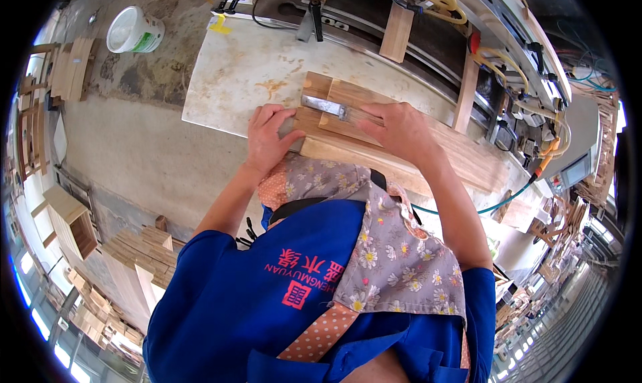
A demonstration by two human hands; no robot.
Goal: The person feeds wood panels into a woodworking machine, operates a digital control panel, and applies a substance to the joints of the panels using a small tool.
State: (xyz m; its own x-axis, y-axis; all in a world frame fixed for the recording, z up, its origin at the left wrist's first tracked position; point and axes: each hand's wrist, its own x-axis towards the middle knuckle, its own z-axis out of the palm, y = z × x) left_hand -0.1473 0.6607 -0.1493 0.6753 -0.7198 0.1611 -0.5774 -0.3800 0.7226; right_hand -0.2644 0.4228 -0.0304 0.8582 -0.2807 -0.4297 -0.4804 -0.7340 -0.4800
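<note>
My right hand [401,129] is closed around the handle of a chisel [324,106], whose flat metal blade points left and lies over the wood. Beneath it, several pale brown wooden boards [435,142] lie side by side on a white work surface [227,89], stretching off to the right. With thumb and fingers parted, my left hand [269,134] grips the left end of the near wooden board [309,123]. My right palm hides most of the chisel's handle.
Beyond the boards runs a machine with dark metal rails [361,32], clamps and yellow hoses [445,2]. A teal hose [498,206] passes to the right. On the floor at the far left stands a white bucket [136,30]. Stacked timber [144,249] lies at the left.
</note>
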